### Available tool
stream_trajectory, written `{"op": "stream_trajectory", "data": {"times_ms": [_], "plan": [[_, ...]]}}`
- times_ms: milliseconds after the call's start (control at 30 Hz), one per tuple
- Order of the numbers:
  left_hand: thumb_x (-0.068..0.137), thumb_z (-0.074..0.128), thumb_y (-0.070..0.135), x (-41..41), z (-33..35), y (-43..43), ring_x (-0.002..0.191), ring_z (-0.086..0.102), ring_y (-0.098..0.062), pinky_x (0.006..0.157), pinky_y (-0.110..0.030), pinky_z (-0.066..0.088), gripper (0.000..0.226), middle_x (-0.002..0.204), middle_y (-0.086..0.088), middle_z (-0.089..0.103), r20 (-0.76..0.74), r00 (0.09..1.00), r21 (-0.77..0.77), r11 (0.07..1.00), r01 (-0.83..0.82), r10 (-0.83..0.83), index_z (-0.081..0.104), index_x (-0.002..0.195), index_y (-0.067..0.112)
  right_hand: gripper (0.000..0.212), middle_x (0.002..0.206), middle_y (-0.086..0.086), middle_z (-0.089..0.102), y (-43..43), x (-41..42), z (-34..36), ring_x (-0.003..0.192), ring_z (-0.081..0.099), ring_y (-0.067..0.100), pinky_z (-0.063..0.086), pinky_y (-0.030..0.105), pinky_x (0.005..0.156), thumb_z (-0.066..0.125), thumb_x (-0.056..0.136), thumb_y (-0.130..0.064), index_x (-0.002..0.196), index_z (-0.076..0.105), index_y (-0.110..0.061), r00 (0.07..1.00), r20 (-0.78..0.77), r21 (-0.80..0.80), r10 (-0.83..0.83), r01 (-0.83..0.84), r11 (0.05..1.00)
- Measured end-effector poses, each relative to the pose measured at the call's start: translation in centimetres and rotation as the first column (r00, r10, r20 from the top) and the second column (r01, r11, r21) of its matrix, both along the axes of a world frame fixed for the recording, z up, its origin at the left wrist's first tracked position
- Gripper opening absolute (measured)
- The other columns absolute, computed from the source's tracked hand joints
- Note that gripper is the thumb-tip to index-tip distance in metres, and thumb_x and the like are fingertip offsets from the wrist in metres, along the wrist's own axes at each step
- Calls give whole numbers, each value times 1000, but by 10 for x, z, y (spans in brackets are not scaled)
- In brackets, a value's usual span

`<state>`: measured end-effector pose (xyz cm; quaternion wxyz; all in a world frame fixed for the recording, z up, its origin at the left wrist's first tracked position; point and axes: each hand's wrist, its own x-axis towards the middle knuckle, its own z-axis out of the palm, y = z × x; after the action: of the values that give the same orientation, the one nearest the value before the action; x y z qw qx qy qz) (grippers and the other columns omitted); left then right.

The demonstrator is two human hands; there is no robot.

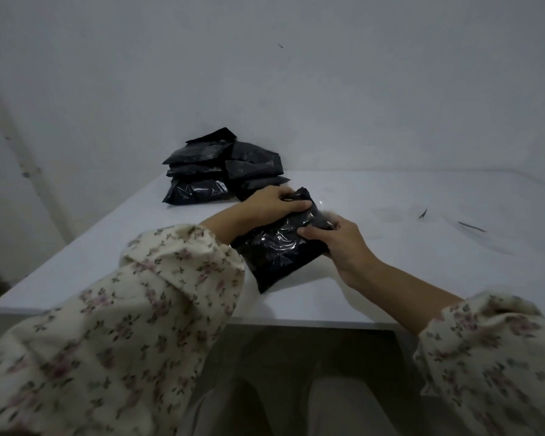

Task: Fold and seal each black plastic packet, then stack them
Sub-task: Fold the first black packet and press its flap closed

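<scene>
A glossy black plastic packet (274, 250) lies tilted on the white table (390, 272), in the middle near the front edge. My left hand (271, 204) grips its far end, fingers curled over the crumpled top. At the packet's right side, my right hand (337, 243) holds the edge with the thumb on top and the fingers underneath. A pile of several black packets (224, 171) sits at the back left of the table, in two stacks side by side, close behind my left hand.
A pale wall rises right behind the table. Thin dark scraps (471, 227) and a small dark bit (423, 213) lie on the table's right part. The table's front edge runs just below the packet, with my lap beneath it.
</scene>
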<state>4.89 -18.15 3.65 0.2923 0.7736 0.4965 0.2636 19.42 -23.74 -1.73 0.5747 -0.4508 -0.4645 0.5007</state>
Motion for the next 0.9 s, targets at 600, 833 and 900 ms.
{"op": "stream_trajectory", "data": {"times_ms": [600, 833, 900], "plan": [[81, 74, 31, -5, -14, -3, 85, 66, -14, 85, -30, 53, 31, 95, -3, 69, 61, 992, 59, 993, 104, -107, 63, 104, 14, 35, 107, 13, 71, 8, -9, -1, 97, 68, 27, 56, 37, 81, 65, 88, -32, 111, 68, -6, 905, -415, -300, -96, -37, 953], [74, 75, 48, -4, -20, 5, 91, 67, -15, 92, -42, 51, 31, 96, 3, 71, 7, 1000, 97, 995, 21, -22, 65, 96, 29, 40, 106, 6, 68, -15, -12, -13, 96, 68, 16, 55, 32, 83, 62, 90, -18, 126, 55, -35, 965, -220, 25, -143, 152, 988], [65, 72, 59, -3, -19, 4, 90, 67, -15, 91, -42, 51, 35, 94, 5, 71, -5, 1000, 102, 995, 13, -12, 63, 90, 35, 44, 112, -4, 67, -17, -14, -15, 98, 66, 9, 55, 26, 81, 61, 90, -10, 127, 57, -33, 978, -198, 49, -70, 81, 995]]}}
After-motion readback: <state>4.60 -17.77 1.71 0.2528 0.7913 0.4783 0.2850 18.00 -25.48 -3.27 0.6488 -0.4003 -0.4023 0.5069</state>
